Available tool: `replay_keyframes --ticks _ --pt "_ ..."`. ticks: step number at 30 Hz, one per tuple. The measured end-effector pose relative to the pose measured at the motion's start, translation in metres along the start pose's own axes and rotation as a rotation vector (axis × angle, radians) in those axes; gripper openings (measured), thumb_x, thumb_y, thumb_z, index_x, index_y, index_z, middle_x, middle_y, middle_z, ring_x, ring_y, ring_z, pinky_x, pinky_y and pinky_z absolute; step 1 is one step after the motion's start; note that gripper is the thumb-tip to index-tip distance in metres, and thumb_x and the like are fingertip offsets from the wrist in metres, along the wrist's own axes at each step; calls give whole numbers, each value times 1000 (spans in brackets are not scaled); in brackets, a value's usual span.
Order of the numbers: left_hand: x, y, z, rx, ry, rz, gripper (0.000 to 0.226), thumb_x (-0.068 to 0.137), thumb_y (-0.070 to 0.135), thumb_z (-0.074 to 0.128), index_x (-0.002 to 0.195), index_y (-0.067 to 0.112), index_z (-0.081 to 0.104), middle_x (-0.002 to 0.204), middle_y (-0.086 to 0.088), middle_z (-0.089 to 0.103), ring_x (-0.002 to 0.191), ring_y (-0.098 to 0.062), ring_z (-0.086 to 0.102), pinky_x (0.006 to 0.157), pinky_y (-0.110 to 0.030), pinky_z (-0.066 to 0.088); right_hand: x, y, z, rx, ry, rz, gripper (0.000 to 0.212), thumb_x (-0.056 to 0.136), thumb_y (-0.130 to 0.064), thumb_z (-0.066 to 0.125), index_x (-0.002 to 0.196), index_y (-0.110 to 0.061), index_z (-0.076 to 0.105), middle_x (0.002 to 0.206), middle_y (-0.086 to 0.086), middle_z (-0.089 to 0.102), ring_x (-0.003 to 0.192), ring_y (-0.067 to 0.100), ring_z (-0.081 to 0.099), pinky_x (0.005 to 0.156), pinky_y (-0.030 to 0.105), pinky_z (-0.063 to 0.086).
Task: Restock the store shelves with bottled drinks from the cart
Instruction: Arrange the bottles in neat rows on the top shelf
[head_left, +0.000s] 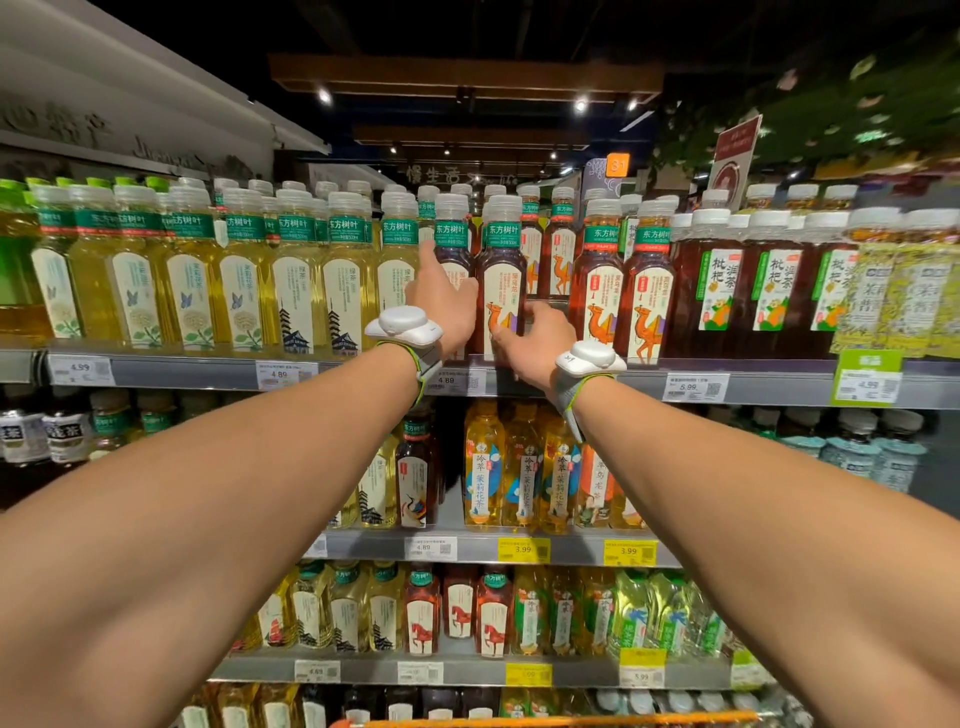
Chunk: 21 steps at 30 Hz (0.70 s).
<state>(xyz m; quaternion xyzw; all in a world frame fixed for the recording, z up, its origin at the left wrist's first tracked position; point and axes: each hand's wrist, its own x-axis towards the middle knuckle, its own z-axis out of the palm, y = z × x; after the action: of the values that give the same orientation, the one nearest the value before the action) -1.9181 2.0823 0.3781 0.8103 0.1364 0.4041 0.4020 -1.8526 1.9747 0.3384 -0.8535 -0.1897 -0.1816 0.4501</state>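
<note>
On the upper shelf (779, 370), a dark tea bottle with a camel label (500, 270) stands at the front edge. My right hand (532, 338) grips its lower part, thumb on the label and fingers curled round the right side. Just to its left stands a second dark tea bottle (452, 228). My left hand (444, 299) covers its lower half, holding it, with one finger straight up along its left side. Both wrists wear white devices. The orange cart rim (519, 719) shows at the bottom edge.
Yellow tea bottles (291, 280) fill the shelf to the left, and more camel-label bottles (644, 291) and loquat tea bottles (722, 280) stand to the right. Lower shelves (467, 545) hold mixed tea bottles. Price tags (696, 387) line the rails.
</note>
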Motion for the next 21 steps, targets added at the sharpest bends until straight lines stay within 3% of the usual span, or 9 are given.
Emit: replay_keyframes --ticks 3,6,10,13,15,17,20,21 --pt "-16 1 0 -81 32 24 37 100 22 56 135 14 48 119 -15 66 105 -32 62 94 -39 48 -16 -4 -4 85 107 -30 53 93 -26 70 139 -7 51 135 12 59 121 29 58 104 37 46" --pt "-33 -5 6 -147 26 -69 23 99 25 52 113 10 64 103 -11 70 93 -29 63 86 -41 51 -43 1 -3 190 193 -84 28 94 -16 65 120 -12 61 118 6 63 100 21 63 88 31 50" --pt "-74 -31 23 -329 -58 -262 21 88 22 55 69 14 60 67 -8 55 68 -24 50 65 -41 39 -75 33 10 300 163 34 16 93 -10 55 105 -17 64 98 -2 66 86 16 62 77 27 50" --pt "-121 -65 38 -257 -101 -340 28 89 26 58 71 6 64 65 -9 55 66 -23 48 63 -42 40 -110 71 24 328 123 146 12 87 -11 62 94 -21 65 79 -10 62 79 15 61 71 23 44" --pt "-153 -90 44 -210 -100 -381 30 93 25 60 81 -1 68 70 -13 62 66 -23 53 65 -41 46 -135 98 36 354 76 203 8 86 -13 66 90 -21 66 81 -7 65 82 19 64 74 29 49" --pt "-185 -112 48 -190 -140 -445 24 95 22 59 88 2 71 77 -14 67 68 -24 55 64 -38 45 -161 124 46 354 11 226 5 88 -17 68 90 -21 66 83 -5 65 81 18 64 74 29 51" --pt "-227 -142 53 -239 -189 -556 17 95 19 57 92 10 71 75 -6 64 64 -21 49 57 -32 33 -198 157 58 336 -38 251 6 86 -16 70 88 -20 66 75 -9 61 66 4 60 60 14 43" --pt "-242 -151 53 -235 -200 -583 16 95 18 58 93 11 72 75 -5 64 63 -19 49 57 -30 32 -213 167 61 327 -48 281 6 86 -16 70 87 -20 67 73 -9 61 64 3 60 59 15 43"
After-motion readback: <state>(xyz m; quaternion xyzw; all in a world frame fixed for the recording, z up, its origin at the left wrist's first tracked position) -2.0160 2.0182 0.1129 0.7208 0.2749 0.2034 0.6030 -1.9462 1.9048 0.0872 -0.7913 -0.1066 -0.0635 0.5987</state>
